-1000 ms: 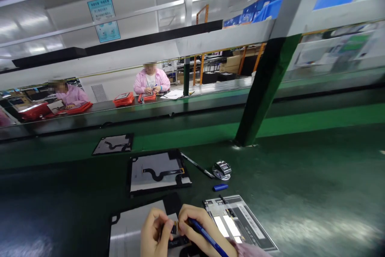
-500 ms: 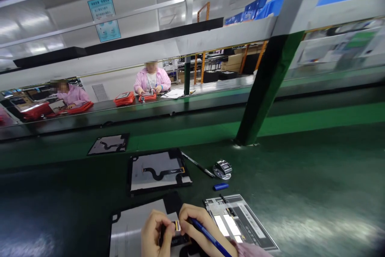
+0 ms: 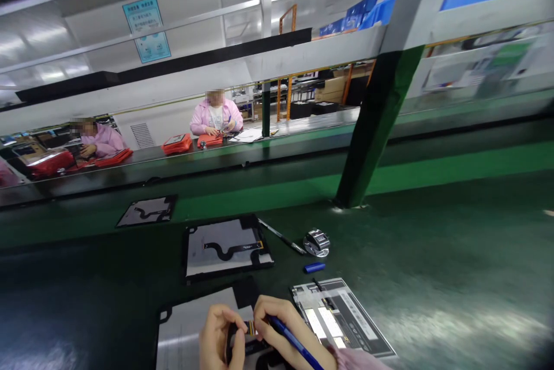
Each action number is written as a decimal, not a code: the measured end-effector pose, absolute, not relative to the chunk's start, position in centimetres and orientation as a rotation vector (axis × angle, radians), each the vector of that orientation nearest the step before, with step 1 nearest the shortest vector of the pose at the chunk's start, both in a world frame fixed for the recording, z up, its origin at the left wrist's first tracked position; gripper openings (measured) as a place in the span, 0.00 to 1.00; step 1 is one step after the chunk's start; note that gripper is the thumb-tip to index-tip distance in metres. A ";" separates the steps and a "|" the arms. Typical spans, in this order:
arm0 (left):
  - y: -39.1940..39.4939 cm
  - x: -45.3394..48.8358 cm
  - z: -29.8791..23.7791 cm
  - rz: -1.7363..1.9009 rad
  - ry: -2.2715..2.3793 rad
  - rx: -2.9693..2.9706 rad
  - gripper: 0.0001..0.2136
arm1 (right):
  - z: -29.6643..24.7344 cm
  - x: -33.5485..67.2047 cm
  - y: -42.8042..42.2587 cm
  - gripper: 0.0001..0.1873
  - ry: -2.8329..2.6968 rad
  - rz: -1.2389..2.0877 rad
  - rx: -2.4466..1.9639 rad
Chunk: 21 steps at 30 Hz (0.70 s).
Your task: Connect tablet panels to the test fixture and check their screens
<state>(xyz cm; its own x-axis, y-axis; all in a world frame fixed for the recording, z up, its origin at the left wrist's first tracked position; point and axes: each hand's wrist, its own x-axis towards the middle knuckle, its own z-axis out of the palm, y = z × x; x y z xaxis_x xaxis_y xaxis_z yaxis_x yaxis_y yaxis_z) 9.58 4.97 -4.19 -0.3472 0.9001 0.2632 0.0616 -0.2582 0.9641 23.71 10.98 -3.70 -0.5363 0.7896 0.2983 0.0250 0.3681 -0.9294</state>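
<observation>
At the bottom middle, my left hand (image 3: 221, 335) is closed in a pinch on the end of a black flex cable (image 3: 250, 328), whose gold and white connector shows between my hands. In my right hand (image 3: 285, 326) is a blue pen (image 3: 294, 338), slanting down to the right; my fingertips meet at the connector and cover the pen's tip. Under both hands lies a grey screen panel (image 3: 186, 324) with a black edge. Just right of my right hand rests a flat device board (image 3: 346, 315) with white and silver patches.
Farther off lie a second panel (image 3: 231, 236) with a curved cable and a third panel (image 3: 147, 210). A thin pen (image 3: 281, 236), a metal roll-like item (image 3: 317, 242) and a blue cap (image 3: 314, 268) sit nearby. A green-black post (image 3: 367, 127) rises behind. Two co-workers sit across.
The view has shifted slightly. My hands stay together at the cable's connector, with the pen still in my right hand. Across the bench, the co-workers' hands have moved.
</observation>
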 end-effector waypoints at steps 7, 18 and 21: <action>5.2 10.2 -4.6 1.730 1.343 1.228 0.12 | -4.0 23.8 11.1 0.14 -1.836 1.248 -0.718; 5.3 10.2 -4.5 1.700 1.429 1.262 0.13 | -4.2 23.8 11.1 0.14 -1.879 1.138 -0.713; 5.4 10.1 -4.7 1.695 1.424 1.263 0.13 | -4.4 23.7 11.1 0.12 -1.958 0.996 -0.746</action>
